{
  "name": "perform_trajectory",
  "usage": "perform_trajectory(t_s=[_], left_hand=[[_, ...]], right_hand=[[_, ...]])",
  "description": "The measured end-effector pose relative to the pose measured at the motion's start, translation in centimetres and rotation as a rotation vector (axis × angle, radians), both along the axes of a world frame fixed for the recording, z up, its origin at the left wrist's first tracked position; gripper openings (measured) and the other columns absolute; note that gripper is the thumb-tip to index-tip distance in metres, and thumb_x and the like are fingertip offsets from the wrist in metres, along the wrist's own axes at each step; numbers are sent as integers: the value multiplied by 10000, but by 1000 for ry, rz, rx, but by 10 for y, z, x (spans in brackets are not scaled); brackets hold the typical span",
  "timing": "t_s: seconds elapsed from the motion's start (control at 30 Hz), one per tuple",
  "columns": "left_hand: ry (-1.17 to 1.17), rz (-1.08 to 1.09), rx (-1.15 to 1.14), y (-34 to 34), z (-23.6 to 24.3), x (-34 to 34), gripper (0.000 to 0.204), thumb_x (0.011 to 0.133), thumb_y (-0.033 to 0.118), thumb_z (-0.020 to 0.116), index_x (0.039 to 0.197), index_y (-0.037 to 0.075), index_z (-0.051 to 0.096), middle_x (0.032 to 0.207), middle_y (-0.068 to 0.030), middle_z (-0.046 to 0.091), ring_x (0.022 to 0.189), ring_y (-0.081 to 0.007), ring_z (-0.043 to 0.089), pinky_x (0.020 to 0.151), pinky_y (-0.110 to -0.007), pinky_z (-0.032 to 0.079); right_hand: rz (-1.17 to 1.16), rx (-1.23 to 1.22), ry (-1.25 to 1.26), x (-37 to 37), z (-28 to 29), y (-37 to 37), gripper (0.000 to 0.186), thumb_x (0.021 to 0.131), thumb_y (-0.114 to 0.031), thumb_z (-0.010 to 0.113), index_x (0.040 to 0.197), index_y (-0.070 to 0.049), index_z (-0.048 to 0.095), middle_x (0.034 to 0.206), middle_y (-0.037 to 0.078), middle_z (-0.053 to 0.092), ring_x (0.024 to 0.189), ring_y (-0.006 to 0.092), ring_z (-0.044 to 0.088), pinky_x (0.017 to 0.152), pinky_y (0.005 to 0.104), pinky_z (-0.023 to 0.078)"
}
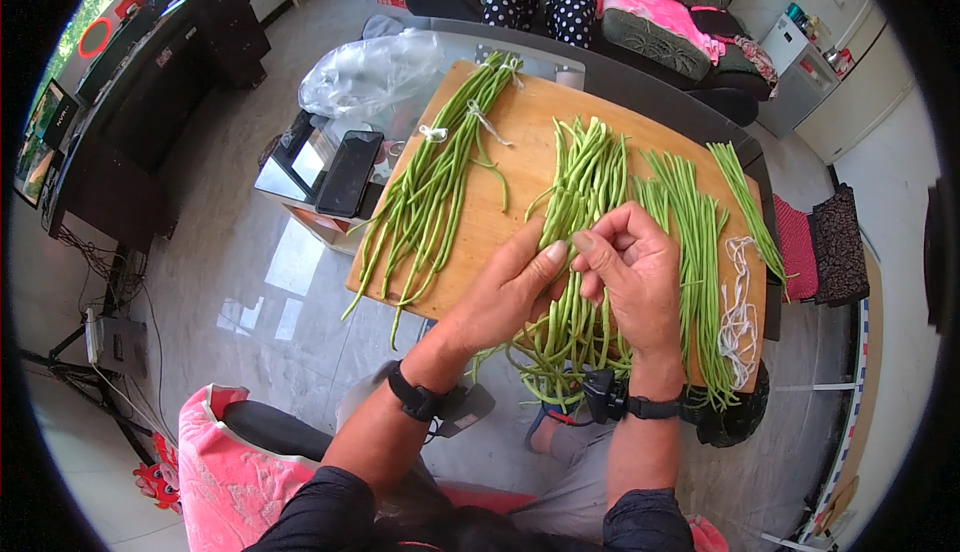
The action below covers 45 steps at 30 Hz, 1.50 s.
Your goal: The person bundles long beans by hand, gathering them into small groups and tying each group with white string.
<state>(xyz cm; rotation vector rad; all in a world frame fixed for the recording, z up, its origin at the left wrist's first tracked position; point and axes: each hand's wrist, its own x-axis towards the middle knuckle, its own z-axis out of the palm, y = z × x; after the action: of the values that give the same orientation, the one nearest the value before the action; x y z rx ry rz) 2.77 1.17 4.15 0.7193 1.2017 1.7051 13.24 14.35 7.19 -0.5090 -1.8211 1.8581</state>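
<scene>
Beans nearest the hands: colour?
Green; the beans show best in the head view.

L hand (508,280) nr R hand (640,277), both fwd; R fingers (636,220) curled.

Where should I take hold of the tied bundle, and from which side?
Probably grip the tied bundle across its upper part, near the white ties, coming from the right. It is gathered narrow there, while its lower ends fan out past the board; the phone and plastic bag lie to its left.
</scene>
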Motion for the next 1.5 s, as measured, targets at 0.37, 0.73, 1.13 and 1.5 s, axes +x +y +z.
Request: perform_trajectory(t_s=[0.37, 0.73, 1.13, 1.5], left_hand=[[-79, -238, 29, -6, 5, -3, 445, 1112, 295, 471, 1471, 33, 484, 782, 58, 455, 601, -37, 360, 505, -203, 267], [120, -392, -124, -12, 10, -12, 416, 1052, 224, 604, 1398, 17, 505, 883, 35, 544, 721, -41, 452, 580, -232, 348], [-549, -20, 223, -24, -6, -52, 245, 1109, 308, 490, 1133, 82, 581, 782, 45, 410, 543, -35, 338, 490, -212, 280], [-597, -61, 194, -25, -11, -56, 241, 1112, 291, 485, 1095, 68, 574, 790, 13, 456, 559, -69, 362, 508, -237, 295]], right_hand=[[202, -411, -65, 14, 8, 17, 383, 898, -143, 821, 1195, -8, 619, 807, -9, 657, 525, 3, 458, 439, 176, 345], [261, -397, -59, 7, -5, 10, 86, 944, -94, 749, 980, -42, 691, 704, -58, 598, 483, -1, 450, 413, 195, 314], [-465, 229, -155, 38, -40, 99, 129, 999, -119, 657, 1070, -11, 652, 833, 34, 672, 602, 58, 584, 502, 219, 469], [-453, 1046, -522, -1, -94, 86, 201, 950, -102, 689, 1128, -27, 632, 1148, 147, 657, 938, 283, 666, 812, 445, 547]])
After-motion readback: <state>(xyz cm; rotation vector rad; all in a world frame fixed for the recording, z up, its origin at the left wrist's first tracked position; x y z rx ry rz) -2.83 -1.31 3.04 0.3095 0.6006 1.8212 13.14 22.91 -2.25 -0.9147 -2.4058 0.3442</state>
